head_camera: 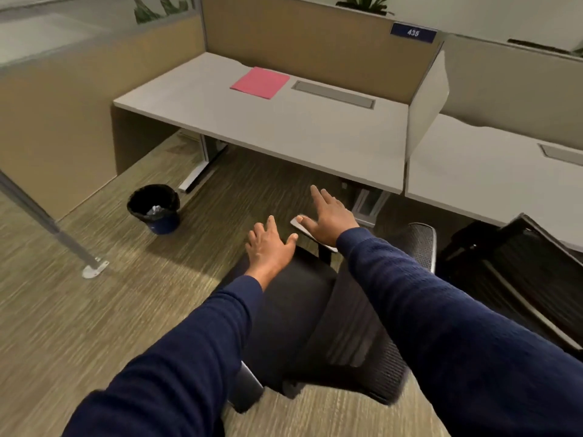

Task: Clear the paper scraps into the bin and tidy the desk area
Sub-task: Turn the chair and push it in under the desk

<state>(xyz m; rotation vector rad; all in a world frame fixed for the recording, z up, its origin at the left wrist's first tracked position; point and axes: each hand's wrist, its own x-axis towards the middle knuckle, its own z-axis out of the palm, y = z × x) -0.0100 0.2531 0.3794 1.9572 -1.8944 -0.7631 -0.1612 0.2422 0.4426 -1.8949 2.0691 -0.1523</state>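
While hands spread, chair clears desk.

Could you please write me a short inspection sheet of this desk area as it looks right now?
Surface: grey desk holds only a pink folder, lying flat near the back.
Job's things: bin with a black liner stands on the carpet left of the desk; crumpled paper lies inside it.
Clutter: nothing seen on the desk or carpet.
Hands: left hand open, on the black chair seat; right hand open, on its grey armrest.
Cables: nothing seen.
Surroundings: tan partition with a blue number plate; second chair at right.
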